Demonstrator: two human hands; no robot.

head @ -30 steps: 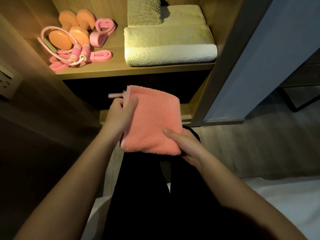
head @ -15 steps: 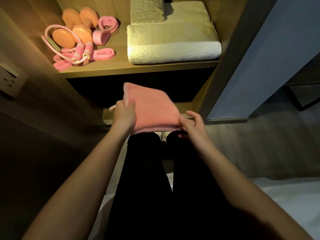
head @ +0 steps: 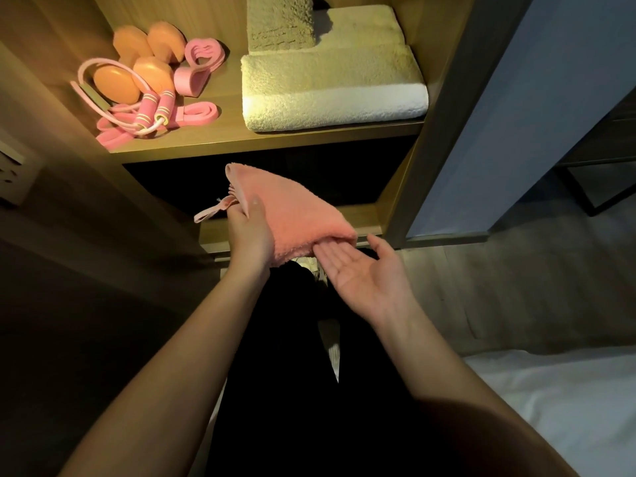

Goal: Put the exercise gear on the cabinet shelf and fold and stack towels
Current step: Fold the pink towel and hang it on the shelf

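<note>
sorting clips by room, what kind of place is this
Most likely a bedroom, at an open wooden cabinet or wardrobe. White bedding shows at lower right, folded beige towels lie on the lit shelf, and a wall socket sits at the left edge.

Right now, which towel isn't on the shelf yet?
The pink towel, gripped by the left hand; the beige towels already lie stacked on the shelf.
</note>
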